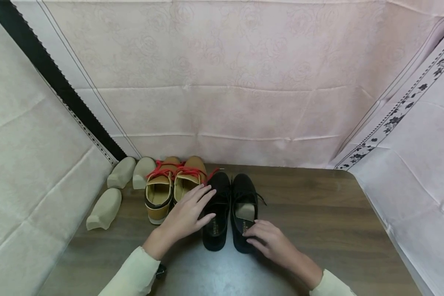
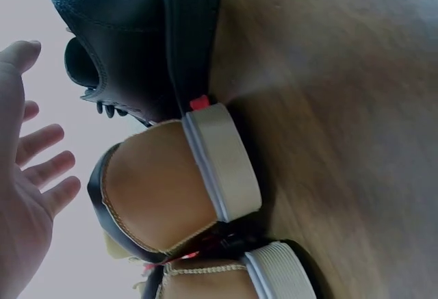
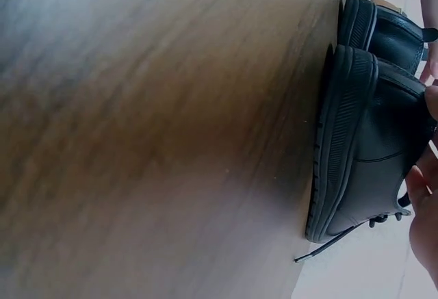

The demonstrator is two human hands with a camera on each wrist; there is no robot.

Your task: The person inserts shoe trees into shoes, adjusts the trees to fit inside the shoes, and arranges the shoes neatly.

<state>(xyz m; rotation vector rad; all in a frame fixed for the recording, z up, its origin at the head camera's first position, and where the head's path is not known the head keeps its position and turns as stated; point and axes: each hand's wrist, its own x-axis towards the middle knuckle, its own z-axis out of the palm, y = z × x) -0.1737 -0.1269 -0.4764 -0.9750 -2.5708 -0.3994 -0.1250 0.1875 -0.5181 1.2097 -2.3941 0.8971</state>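
Observation:
Two black lace-up shoes stand side by side on the wooden floor. Over the left black shoe is my left hand, its fingers spread and fairly straight, holding nothing. In the left wrist view this hand appears apart from the shoes. My right hand grips the rim of the right black shoe near its heel, fingers and thumb bent; part of the grip is cut off in the right wrist view. A pale shoe insert shows inside the right shoe's opening.
Tan shoes with red laces stand just left of the black pair. Further left are a loose pale insert and two more by the cloth-covered wall. A small dark object lies by my left sleeve.

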